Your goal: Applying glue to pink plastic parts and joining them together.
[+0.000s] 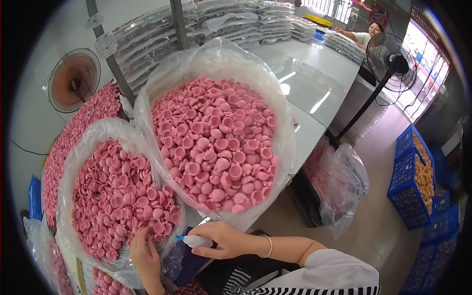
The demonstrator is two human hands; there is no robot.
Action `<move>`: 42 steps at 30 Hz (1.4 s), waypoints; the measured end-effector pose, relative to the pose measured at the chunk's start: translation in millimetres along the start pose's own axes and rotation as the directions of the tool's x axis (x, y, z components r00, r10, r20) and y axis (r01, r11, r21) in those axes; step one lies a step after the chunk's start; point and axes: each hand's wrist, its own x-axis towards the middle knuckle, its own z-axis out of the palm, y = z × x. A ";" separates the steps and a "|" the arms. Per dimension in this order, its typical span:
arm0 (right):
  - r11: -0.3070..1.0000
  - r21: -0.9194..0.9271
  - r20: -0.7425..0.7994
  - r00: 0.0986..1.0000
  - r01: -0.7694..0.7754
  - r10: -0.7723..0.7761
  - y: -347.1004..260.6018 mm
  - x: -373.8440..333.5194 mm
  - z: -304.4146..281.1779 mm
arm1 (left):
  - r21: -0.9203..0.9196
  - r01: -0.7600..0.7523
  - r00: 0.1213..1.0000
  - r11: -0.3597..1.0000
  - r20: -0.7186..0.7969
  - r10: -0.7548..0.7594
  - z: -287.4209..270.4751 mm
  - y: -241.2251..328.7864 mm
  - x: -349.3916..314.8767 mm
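My right hand (221, 240) is wrapped round a small white squeeze bottle (196, 241), its thin blue nozzle pointing left. Facing that tip, my left hand (145, 258) has its fingers curled together at the front edge of a pile of pink cup-shaped pieces (115, 196). It seems to pinch one such piece (158, 228), though the fingers partly hide the grip. The pile sits in an open clear plastic bag (69, 196). Behind it, a larger clear bag (280, 113) holds more pink pieces (221, 142), some hollow side up, others dome side up.
Stacked packed trays (236, 29) line the back of the white table (314, 73). A black standing fan (393, 64) and another person (364, 37) are at the back right. Blue crates (405, 187) stand on the right floor, near a plastic bag (344, 187). Another fan (73, 81) stands left.
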 end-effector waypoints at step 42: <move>0.976 0.040 -0.240 0.950 0.215 -0.199 -42.4 -32.4 -4.1 | -0.947 0.159 0.967 -0.279 0.207 -0.151 23.4 89.5 -96.1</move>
